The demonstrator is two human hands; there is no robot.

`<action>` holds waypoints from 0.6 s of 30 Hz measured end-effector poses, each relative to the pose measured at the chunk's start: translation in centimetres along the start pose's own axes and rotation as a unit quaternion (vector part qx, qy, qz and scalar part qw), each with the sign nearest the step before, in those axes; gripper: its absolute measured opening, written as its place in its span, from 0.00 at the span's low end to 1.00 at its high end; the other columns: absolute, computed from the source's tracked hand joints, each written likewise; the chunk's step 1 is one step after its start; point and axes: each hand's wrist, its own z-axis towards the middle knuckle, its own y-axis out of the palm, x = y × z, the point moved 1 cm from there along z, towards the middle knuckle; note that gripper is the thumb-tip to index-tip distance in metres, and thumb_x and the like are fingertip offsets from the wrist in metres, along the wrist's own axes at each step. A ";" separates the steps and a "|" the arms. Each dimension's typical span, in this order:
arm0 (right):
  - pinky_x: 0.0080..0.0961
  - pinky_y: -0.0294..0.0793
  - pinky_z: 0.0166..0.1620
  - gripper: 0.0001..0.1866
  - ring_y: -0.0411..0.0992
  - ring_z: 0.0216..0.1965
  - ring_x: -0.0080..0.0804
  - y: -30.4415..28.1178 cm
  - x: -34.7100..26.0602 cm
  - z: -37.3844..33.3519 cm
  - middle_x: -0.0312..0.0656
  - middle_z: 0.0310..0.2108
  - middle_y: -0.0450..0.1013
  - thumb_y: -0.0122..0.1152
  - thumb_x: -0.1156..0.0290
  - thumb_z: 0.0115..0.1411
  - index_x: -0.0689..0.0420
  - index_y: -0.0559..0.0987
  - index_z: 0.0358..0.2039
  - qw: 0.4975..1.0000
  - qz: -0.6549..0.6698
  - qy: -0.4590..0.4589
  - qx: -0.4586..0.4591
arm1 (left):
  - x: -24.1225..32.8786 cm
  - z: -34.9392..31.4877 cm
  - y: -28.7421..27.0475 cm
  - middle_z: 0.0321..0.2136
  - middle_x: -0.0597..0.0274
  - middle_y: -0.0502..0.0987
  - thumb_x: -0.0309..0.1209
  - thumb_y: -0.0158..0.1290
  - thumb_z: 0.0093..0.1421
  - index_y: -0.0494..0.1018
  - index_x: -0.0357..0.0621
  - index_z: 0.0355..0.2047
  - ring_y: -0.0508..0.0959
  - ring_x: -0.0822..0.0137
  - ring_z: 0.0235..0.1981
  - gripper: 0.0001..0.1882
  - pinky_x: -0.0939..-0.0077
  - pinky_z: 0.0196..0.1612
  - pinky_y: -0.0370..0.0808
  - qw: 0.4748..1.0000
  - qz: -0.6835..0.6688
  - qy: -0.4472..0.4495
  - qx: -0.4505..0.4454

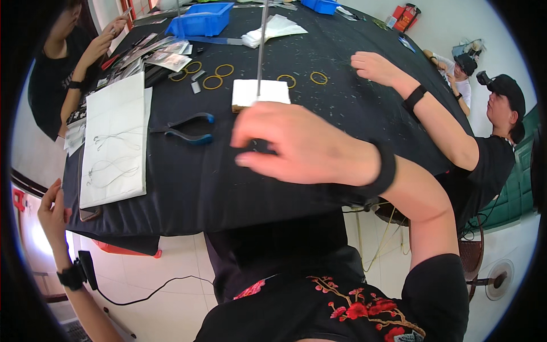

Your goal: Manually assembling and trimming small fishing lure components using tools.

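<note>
My right hand is over the black-covered table, slightly blurred, thumb and fingers apart with nothing visible between them. Just beyond it lies a small white block or pad, whose near edge it partly overlaps. A thin metal rod rises behind that pad. Off the table's left edge, my left hand is raised with loosely bent fingers, the thumb apart; I make out nothing held. Blue-and-black-handled pliers lie open left of my right hand. Thin looped threads or wires rest on a folded white sheet.
Several yellow rings lie beyond the pliers, near small grey pieces. Farther back are packets, a blue tray and crumpled white paper. A co-worker's arm reaches over from the right; another person works at left.
</note>
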 end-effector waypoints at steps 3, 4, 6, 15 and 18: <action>0.24 0.70 0.30 0.08 0.70 0.29 0.34 -4.2 1.4 -5.2 0.42 0.27 0.69 0.58 0.72 0.47 0.60 0.74 0.28 0.994 0.003 0.103 0.027 | 4.7 -3.3 -0.2 0.39 0.63 0.75 0.28 0.50 0.55 0.73 0.40 0.37 0.66 0.86 0.11 0.10 0.97 0.12 0.58 0.999 -0.012 0.036 0.010; 0.20 0.69 0.28 0.07 0.70 0.26 0.28 -5.5 2.3 -6.9 0.41 0.27 0.69 0.58 0.73 0.48 0.61 0.75 0.28 0.990 0.004 0.127 0.068 | 6.4 -4.3 0.4 0.40 0.62 0.75 0.28 0.50 0.55 0.73 0.40 0.37 0.66 0.86 0.11 0.10 0.97 0.13 0.59 0.999 -0.017 0.041 -0.001; 0.16 0.67 0.28 0.06 0.69 0.25 0.20 -8.3 3.3 -9.6 0.37 0.25 0.70 0.57 0.74 0.49 0.61 0.75 0.28 0.975 -0.020 0.202 0.094 | 10.3 -6.4 2.4 0.40 0.57 0.74 0.24 0.49 0.54 0.73 0.39 0.34 0.68 0.85 0.11 0.07 0.96 0.14 0.62 0.993 -0.063 0.082 -0.059; 0.11 0.62 0.27 0.09 0.62 0.23 0.13 -16.9 4.0 -12.0 0.30 0.23 0.69 0.55 0.70 0.54 0.63 0.75 0.33 0.947 -0.146 0.243 0.151 | 21.6 -13.3 12.0 0.38 0.52 0.73 0.15 0.46 0.50 0.72 0.33 0.28 0.72 0.81 0.18 0.06 0.92 0.19 0.70 0.913 -0.237 0.132 -0.303; 0.12 0.62 0.28 0.09 0.63 0.24 0.14 -18.1 3.9 -10.8 0.30 0.22 0.69 0.55 0.71 0.54 0.62 0.75 0.32 0.965 -0.152 0.154 0.149 | 21.7 -14.0 13.7 0.37 0.54 0.73 0.16 0.47 0.50 0.73 0.33 0.27 0.72 0.81 0.21 0.06 0.91 0.21 0.71 0.898 -0.262 0.119 -0.333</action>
